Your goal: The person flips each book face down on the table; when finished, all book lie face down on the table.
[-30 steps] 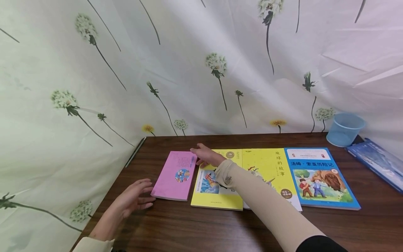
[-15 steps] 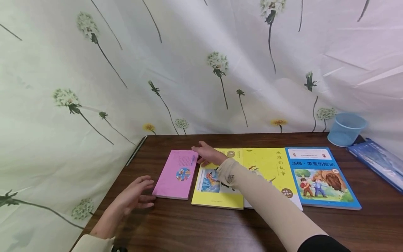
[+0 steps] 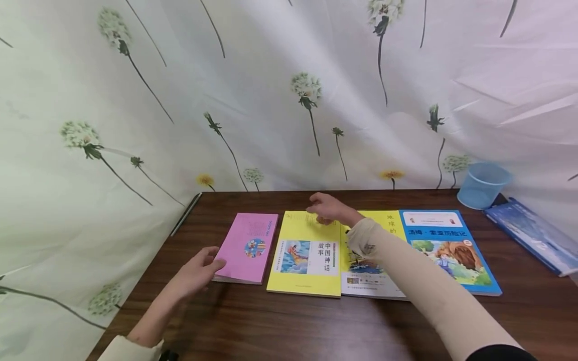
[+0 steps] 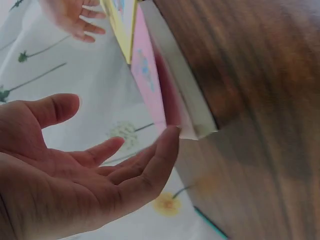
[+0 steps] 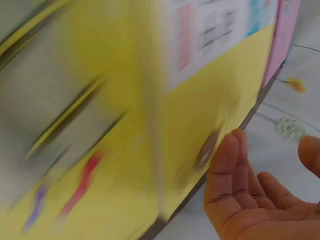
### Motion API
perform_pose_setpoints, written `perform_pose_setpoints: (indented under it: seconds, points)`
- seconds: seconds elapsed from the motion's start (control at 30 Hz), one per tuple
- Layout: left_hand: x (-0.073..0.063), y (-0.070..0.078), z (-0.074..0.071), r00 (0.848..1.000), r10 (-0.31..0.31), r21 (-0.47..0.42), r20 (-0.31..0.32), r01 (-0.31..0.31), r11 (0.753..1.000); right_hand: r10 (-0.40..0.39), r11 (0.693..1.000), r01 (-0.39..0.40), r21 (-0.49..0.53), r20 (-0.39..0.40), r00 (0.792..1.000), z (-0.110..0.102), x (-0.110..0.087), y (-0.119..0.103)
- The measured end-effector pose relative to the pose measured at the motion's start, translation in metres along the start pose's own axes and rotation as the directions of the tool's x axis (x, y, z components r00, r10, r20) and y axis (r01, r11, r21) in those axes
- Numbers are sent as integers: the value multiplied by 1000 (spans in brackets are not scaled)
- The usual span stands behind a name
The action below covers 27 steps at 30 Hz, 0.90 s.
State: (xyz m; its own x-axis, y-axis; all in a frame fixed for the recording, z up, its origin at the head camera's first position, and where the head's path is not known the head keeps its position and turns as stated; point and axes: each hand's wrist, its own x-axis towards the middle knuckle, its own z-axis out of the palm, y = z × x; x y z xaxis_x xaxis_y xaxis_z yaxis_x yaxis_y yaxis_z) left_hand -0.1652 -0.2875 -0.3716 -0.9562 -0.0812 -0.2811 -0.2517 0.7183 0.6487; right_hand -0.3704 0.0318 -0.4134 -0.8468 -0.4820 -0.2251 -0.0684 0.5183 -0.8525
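My left hand (image 3: 196, 271) is at the lower left corner of a pink book (image 3: 247, 248). In the left wrist view a fingertip of the left hand (image 4: 100, 175) meets the corner of the pink cover (image 4: 145, 65), which stands slightly apart from the pages; the thumb is spread away. My right hand (image 3: 331, 209), fingers loosely bent, is over the top right of a yellow book (image 3: 293, 225) with a picture and Chinese title. Nothing shows between the fingers of the right hand (image 5: 260, 205) in the right wrist view. A second yellow book (image 3: 375, 291) lies partly under the right forearm.
A blue book (image 3: 480, 265) with a cartoon cover lies at the right end of the row, partly covered by the sleeve. Behind it stand a light blue bin (image 3: 483, 185) and a dark blue item (image 3: 530, 235). A flower-printed cloth (image 3: 253, 100) hangs behind the brown table (image 3: 289, 331).
My right hand has moved right, from the pink book's edge to over the yellow book's top right. The left hand has come slightly up onto the pink book's corner.
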Motion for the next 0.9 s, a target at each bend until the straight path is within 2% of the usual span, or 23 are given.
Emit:
perform_pose_setpoints:
  seconds: [0.1, 0.17, 0.23, 0.33, 0.43, 0.57, 0.67, 0.77, 0.83, 0.9]
  points:
    - [-1, 4, 0, 1000, 21, 95, -3, -21, 995, 18, 989, -20, -144, -13, 1000, -11, -9, 9]
    - [0, 7, 4, 1000, 25, 107, 13, -26, 994, 45, 972, -50, -228, -25, 999, -18, -14, 14]
    - [1, 10, 10, 998, 19, 51, 57, -21, 998, 79, 958, -83, -273, -28, 997, -22, -18, 18]
    - [3, 13, 27, 985, 13, -135, 173, 11, 991, 113, 946, -118, -301, -32, 993, -24, -22, 24]
    - [4, 17, 44, 966, 19, -308, 259, 63, 949, 121, 941, -126, -314, -35, 992, -23, -23, 28]
    - [2, 23, 57, 950, 32, -444, 310, 115, 889, 116, 938, -120, -325, -33, 993, -21, -21, 34]
    - [0, 25, 60, 927, 45, -502, 372, 160, 850, 107, 939, -110, -325, -28, 994, -19, -20, 38]
    - [-2, 27, 61, 906, 40, -529, 422, 211, 822, 83, 938, -87, -335, -28, 996, -18, -20, 40]
    - [-3, 28, 61, 900, 22, -546, 436, 245, 801, 67, 936, -75, -343, -34, 997, -17, -20, 41]
    - [-4, 29, 62, 903, 6, -572, 430, 267, 775, 58, 935, -69, -348, -41, 997, -16, -22, 39]
